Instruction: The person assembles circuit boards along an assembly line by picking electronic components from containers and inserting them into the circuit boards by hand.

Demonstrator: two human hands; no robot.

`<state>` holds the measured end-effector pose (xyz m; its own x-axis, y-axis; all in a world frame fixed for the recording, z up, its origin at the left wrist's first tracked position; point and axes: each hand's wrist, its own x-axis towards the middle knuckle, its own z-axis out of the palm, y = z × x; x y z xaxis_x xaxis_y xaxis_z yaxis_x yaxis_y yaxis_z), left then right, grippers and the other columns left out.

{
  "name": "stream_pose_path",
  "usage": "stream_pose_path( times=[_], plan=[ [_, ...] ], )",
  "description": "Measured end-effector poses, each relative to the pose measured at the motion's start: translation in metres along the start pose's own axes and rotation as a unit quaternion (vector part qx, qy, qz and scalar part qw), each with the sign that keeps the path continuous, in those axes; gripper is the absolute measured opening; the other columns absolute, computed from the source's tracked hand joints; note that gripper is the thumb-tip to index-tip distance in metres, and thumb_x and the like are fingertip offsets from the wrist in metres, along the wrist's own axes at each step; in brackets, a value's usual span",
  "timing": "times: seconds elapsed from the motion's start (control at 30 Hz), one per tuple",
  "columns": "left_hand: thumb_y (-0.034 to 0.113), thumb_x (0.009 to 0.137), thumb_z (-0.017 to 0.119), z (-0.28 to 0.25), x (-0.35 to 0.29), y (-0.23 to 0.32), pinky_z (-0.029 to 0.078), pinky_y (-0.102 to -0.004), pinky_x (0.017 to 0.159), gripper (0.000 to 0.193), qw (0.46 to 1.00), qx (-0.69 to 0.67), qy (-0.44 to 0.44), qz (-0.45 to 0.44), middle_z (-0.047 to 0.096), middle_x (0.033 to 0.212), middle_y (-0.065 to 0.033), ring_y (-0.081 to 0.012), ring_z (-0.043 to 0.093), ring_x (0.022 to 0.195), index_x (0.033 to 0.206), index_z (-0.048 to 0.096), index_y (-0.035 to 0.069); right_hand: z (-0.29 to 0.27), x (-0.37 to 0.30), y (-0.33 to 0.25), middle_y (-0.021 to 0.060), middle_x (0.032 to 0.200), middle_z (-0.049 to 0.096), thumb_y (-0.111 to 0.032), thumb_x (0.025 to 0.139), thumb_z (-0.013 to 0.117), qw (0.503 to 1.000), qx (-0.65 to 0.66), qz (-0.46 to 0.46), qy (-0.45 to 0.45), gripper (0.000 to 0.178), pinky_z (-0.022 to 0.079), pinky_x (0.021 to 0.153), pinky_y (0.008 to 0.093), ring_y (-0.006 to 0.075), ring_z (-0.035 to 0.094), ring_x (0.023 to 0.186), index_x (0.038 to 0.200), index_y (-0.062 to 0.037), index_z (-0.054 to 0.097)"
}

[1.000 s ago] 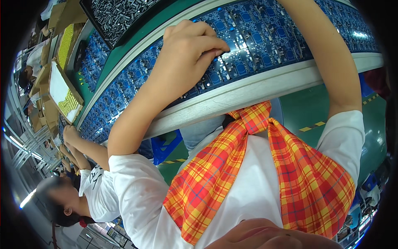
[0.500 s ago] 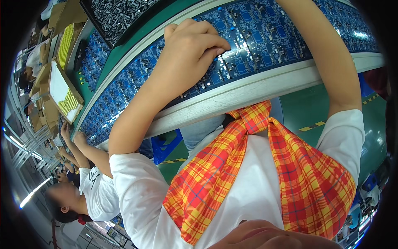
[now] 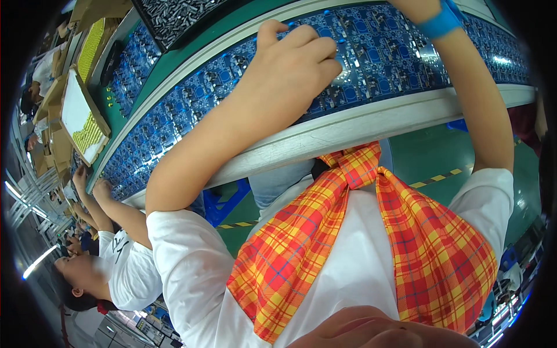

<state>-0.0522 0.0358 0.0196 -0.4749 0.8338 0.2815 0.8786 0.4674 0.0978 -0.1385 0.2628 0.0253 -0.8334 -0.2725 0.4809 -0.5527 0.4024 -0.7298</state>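
Observation:
My left hand [image 3: 299, 72] is over a long row of blue circuit boards [image 3: 377, 55] on a conveyor. Its fingers are curled, the little finger lifted apart from the rest, and the thumb is hidden underneath. Whatever the fingertips may hold cannot be made out. Small blue round components [image 3: 341, 40] stand on the boards beside the fingers. My right hand [image 3: 415, 7] reaches across the far side of the boards, with a blue band [image 3: 441, 22] round the wrist. Its fingers lie beyond the upper edge of the picture.
A pale metal rail [image 3: 348, 119] runs along the near side of the boards. Beyond them is a black tray [image 3: 155, 37] heaped with small metallic cylindrical parts. Cardboard boxes [image 3: 87, 136] with yellow contents stand at far left. A co-worker [image 3: 130, 267] works at the same line on my left.
My left hand has shifted right and its fingertips have turned out of sight. My right arm has drawn back, bringing the wrist and blue band into view. The view has shifted slightly.

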Motion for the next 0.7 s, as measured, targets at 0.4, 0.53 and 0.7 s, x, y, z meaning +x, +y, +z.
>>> stream_pose_path(
  times=[0.4,0.53,0.7],
  plan=[
    [0.018,0.089,0.069,-0.040,-0.009,-0.143,0.037,-0.0454,0.092,0.018,0.943,0.142,-0.021,-0.300,0.069,0.094,-0.0103,-0.0303,0.061,0.104,0.103,0.077,0.009,-0.018,-0.088,-0.050,0.0121,0.099,0.072,-0.001,0.088,0.070,0.966,-0.095,-0.007,-0.241,0.020,0.056,0.079,0.0352,0.0282,0.070,0.091,0.107,-0.0037,0.075],
    [0.019,0.090,0.068,-0.040,-0.017,-0.154,0.038,-0.0446,0.091,0.015,0.907,-0.371,0.150,-0.129,0.070,0.096,-0.0105,-0.0302,0.061,0.105,0.098,0.076,0.008,-0.012,-0.096,-0.049,0.0131,0.100,0.072,0.001,0.088,0.069,0.962,-0.120,0.015,-0.244,0.020,0.056,0.079,0.0349,0.0278,0.070,0.092,0.107,-0.0027,0.074],
    [0.018,0.091,0.068,-0.026,-0.004,-0.135,0.038,-0.0448,0.090,0.011,0.959,0.133,0.101,-0.229,0.070,0.093,-0.0101,-0.0305,0.063,0.099,0.091,0.072,0.008,-0.003,-0.099,-0.048,0.0120,0.098,0.070,-0.004,0.088,0.070,0.952,-0.199,-0.013,-0.231,0.015,0.055,0.078,0.0383,0.0310,0.069,0.092,0.103,-0.0035,0.073]
  ],
)
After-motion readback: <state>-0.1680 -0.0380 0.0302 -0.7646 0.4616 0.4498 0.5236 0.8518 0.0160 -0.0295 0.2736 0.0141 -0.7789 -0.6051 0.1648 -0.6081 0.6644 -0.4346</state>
